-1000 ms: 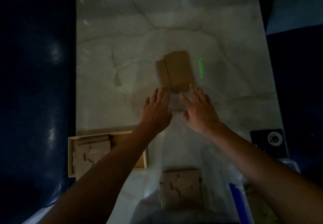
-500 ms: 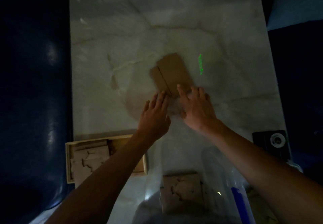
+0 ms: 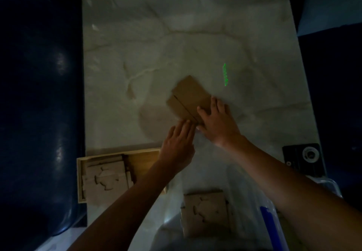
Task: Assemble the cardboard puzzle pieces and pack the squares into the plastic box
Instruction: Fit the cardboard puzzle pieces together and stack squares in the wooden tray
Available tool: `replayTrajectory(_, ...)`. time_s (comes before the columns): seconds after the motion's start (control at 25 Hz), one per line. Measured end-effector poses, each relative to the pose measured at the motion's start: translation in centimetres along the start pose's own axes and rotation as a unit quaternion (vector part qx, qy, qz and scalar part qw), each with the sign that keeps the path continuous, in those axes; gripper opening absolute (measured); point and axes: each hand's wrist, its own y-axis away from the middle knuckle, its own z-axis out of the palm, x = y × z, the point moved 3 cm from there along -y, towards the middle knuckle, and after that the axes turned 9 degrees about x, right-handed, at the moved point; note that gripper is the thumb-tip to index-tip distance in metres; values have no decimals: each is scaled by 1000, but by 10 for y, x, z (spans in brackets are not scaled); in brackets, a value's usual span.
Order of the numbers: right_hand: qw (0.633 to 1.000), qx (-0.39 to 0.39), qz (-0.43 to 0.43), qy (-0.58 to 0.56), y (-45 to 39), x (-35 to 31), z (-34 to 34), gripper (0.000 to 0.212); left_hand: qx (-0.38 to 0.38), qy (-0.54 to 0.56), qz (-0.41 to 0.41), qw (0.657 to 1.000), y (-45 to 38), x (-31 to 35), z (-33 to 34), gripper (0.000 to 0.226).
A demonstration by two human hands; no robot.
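Note:
Two brown cardboard pieces (image 3: 189, 96) lie side by side on the marble table (image 3: 156, 45), forming a tilted square with a seam between them. My right hand (image 3: 217, 122) rests flat on the near right part of the larger piece, fingers straight. My left hand (image 3: 179, 144) touches the near corner of the narrower piece with straight fingertips. A clear plastic box (image 3: 252, 188) at the near edge holds an assembled cardboard square (image 3: 205, 211).
A wooden tray (image 3: 146, 155) at the near left holds several jigsaw-cut cardboard pieces (image 3: 105, 178). A black device (image 3: 303, 158) sits at the right edge. A green light streak (image 3: 225, 74) falls on the table. Dark blue seating flanks both sides.
Both hands moved forward onto the cardboard pieces. The pair of pieces has rotated counter-clockwise and shifted slightly toward me.

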Motion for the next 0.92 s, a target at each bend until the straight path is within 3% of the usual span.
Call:
replayTrajectory(0.12, 1000, 5, 1, -1, 4, -2, 3, 56, 33, 3, 21, 999, 2, -5, -5, 69)
replayTrajectory(0.24, 1000, 8, -2, -5, 5, -3, 4, 52, 38, 15, -76, 996, -1, -24, -12, 88)
replayTrajectory(0.36, 1000, 8, -6, -1, 6, -5, 1, 56, 23, 26, -84, 996, -1, -37, -14, 97)
replayTrajectory(0.64, 998, -6, -36, -52, 17, 10, -12, 80, 32, -20, -18, 999, -4, -34, -18, 81)
replayTrajectory(0.92, 985, 14, -56, -161, 34, 15, -21, 75, 72, -61, -5, 995, 0, -23, -21, 67)
